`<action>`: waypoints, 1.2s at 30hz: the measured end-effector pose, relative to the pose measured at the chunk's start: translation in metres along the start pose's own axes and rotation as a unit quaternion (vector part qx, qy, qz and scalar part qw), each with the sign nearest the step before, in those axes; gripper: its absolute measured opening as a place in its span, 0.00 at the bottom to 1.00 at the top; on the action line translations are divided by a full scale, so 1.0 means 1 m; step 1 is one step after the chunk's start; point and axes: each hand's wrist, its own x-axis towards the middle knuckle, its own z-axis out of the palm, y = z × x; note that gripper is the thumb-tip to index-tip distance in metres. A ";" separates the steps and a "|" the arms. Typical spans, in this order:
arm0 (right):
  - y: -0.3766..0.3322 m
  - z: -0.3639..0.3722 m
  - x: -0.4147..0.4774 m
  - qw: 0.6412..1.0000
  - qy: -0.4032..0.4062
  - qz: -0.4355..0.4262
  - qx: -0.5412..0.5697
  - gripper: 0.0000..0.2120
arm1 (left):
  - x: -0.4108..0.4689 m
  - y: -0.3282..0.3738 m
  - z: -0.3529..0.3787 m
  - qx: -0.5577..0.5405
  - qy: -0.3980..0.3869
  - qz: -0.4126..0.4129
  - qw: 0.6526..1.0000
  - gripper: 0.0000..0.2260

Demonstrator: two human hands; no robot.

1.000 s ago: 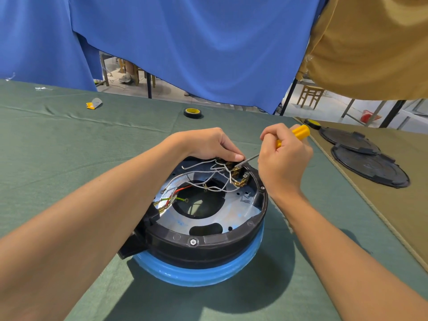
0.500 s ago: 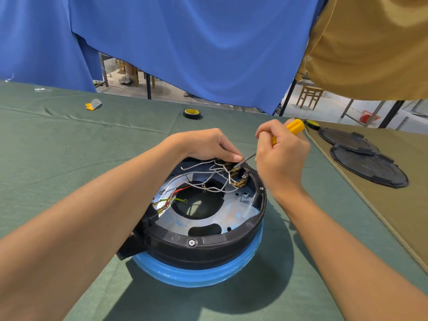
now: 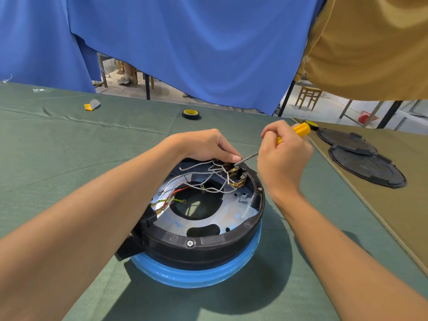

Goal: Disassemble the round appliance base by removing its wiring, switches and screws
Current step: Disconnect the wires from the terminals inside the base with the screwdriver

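The round appliance base [image 3: 203, 245], black rim over a blue lower ring, lies open side up on the green cloth. White wires [image 3: 199, 172] loop across its metal plate, with red and green-yellow wires [image 3: 172, 198] at the left. Brass-terminal switches [image 3: 237, 179] sit at the far rim. My left hand [image 3: 206, 144] rests on the far rim, fingertips pinching at the switch block. My right hand [image 3: 283, 158] grips a yellow-handled screwdriver [image 3: 298, 132] whose tip touches the switch block beside my left fingertips. A hex screw [image 3: 190, 243] shows on the near rim.
Two black round covers [image 3: 368, 165] lie on the brown cloth at the right. A black-and-yellow tape roll [image 3: 190, 114] and a small yellow-grey item [image 3: 92, 104] lie farther back. Blue and tan curtains hang behind the table.
My right hand and the screwdriver have shifted slightly left and up, the shaft tilting a bit. The left hand stays on the switch block.
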 end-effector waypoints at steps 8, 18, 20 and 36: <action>-0.005 0.007 -0.009 0.997 -0.057 -0.050 0.013 0.12 | -0.001 0.002 0.000 0.001 0.005 0.003 1.000 0.10; -0.004 0.003 -0.012 1.000 0.018 -0.016 -0.014 0.12 | -0.001 0.002 0.000 0.006 0.002 0.003 1.000 0.09; -0.004 0.002 -0.010 0.999 0.004 -0.032 -0.010 0.12 | -0.002 0.002 0.000 0.008 0.002 0.001 1.000 0.08; -0.023 0.007 -0.009 0.981 -0.140 -0.133 -0.037 0.10 | -0.001 0.005 -0.001 0.020 0.013 -0.004 1.000 0.24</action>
